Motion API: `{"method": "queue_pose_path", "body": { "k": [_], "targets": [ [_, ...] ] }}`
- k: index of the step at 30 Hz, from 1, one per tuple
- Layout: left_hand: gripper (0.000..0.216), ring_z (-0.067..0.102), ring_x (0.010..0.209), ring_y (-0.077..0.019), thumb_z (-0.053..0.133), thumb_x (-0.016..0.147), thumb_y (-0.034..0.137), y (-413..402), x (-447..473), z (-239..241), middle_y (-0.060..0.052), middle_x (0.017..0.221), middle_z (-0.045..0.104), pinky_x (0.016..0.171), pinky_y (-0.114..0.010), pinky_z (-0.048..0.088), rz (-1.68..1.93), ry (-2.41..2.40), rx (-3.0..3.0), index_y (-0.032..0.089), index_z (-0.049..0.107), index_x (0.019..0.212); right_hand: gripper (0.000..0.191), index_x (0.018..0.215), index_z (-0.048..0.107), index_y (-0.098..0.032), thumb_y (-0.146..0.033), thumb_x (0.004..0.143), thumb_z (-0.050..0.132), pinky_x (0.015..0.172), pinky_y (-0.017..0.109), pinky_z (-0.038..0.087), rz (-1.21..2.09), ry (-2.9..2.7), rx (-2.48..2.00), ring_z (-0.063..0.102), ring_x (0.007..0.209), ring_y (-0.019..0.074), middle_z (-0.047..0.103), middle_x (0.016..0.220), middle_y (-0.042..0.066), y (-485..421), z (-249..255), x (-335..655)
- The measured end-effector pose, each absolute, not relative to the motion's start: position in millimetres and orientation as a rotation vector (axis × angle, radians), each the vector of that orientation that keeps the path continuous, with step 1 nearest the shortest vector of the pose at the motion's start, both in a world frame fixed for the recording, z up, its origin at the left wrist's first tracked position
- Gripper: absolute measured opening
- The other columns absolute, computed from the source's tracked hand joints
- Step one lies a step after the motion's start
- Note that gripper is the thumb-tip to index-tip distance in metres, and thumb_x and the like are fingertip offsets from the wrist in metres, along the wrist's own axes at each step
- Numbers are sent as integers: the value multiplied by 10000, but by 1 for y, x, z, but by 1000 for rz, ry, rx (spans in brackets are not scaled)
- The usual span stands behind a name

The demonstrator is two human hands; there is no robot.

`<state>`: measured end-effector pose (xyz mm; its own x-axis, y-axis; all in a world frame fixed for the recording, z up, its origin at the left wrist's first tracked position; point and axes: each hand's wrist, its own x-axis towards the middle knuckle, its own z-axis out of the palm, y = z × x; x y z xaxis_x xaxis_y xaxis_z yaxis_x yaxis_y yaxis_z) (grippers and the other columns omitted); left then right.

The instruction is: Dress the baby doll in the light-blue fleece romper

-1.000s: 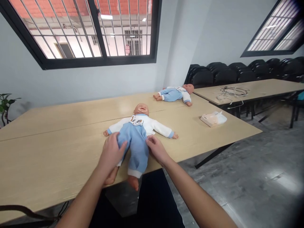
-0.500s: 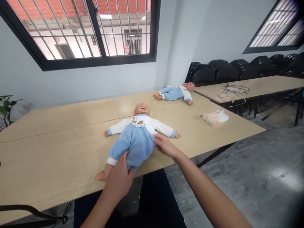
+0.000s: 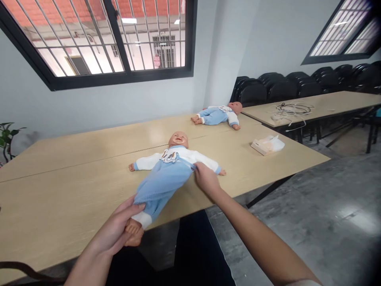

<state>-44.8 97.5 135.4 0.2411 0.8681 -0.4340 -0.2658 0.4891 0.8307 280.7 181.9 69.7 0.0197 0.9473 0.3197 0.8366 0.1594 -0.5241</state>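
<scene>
A baby doll (image 3: 166, 171) in a white top and blue trousers lies on its back on the wooden table (image 3: 59, 182), head away from me. My left hand (image 3: 119, 228) is closed around the doll's feet at the table's front edge, with both legs drawn together toward me. My right hand (image 3: 205, 178) pinches the blue cloth at the doll's waist, beside its outstretched arm.
A second doll (image 3: 218, 115) in the same clothes lies at the table's far end. A tissue pack (image 3: 268, 145) sits near the right edge. Another table (image 3: 327, 103) to the right carries coiled cables (image 3: 290, 109), with black chairs (image 3: 297, 81) behind. A plant (image 3: 7, 137) stands far left.
My left hand slid from the doll's hip down to its feet and pulled the legs together toward me. My right hand shifted up to the waist and gripped the cloth.
</scene>
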Motion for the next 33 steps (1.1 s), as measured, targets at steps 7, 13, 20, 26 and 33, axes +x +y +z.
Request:
{"method": "queue_pose_path", "body": {
  "k": [7,13,20,26,33],
  "targets": [
    [270,681,769,-161,844,713,289,86,-40,123,-22,840,718,692,-249,566,895,1036,631,183,724,931,194,1070,543,-191,-183,877,529,792,330,460,451,-1335,-1598,615,825,206,665,1023,68,191,80,273],
    [213,692,811,-203,798,765,319,84,-31,118,-41,905,738,739,-315,598,924,1009,595,204,722,928,101,1019,540,-211,-271,937,536,818,354,457,348,-1415,-1413,571,853,213,591,927,38,142,69,251],
    [248,663,721,-183,811,752,312,80,-29,114,-39,854,716,672,-298,582,913,1017,596,188,710,942,87,910,603,-202,-274,958,592,774,341,439,402,-1647,-1538,585,865,222,639,934,53,139,60,247],
    [464,711,811,-213,813,767,331,72,-30,117,-31,877,721,757,-337,595,828,1126,767,247,665,1198,162,902,605,-201,-298,1018,545,725,346,375,56,-1734,-1912,615,887,246,675,994,105,155,71,265],
    [679,560,1341,-342,651,884,320,62,-5,120,-132,1465,560,1019,-450,550,771,1373,1693,307,464,1536,175,952,618,-193,-329,1024,535,651,343,321,71,-1730,-2048,645,852,243,693,1025,110,165,73,260]
  ]
}}
